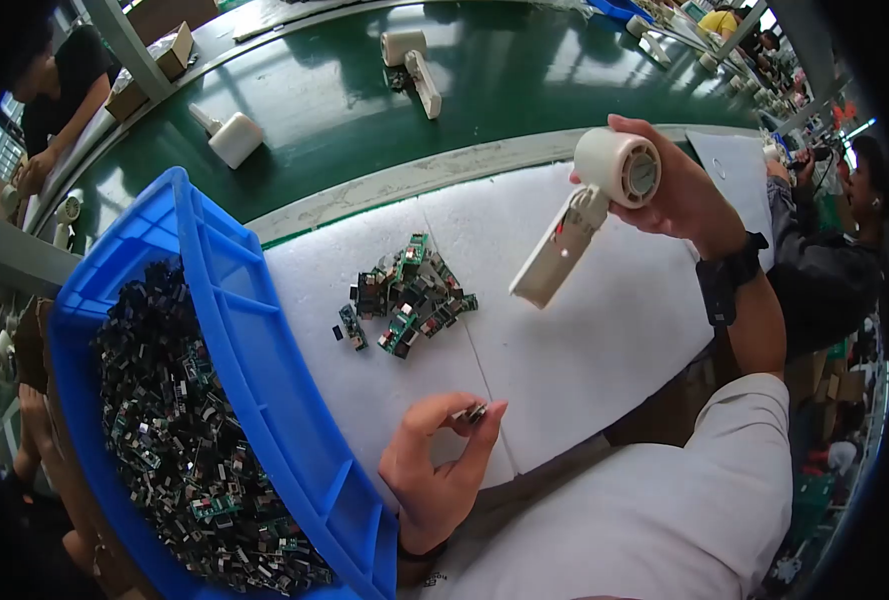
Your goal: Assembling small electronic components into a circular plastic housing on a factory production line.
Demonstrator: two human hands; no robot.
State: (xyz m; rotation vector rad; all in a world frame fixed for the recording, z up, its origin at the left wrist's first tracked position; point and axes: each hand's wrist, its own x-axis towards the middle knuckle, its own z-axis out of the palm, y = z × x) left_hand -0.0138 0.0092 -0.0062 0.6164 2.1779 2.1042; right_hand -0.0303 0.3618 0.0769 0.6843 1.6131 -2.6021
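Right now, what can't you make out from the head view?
Head view, all four:
1. Most of the small circuit board in the left hand: fingertips cover it.
2. Far side of the white fan in the right hand: turned from the camera.
3. Board count in the pile: pieces overlap.
4. Floor of the blue bin: heaped boards hide it.
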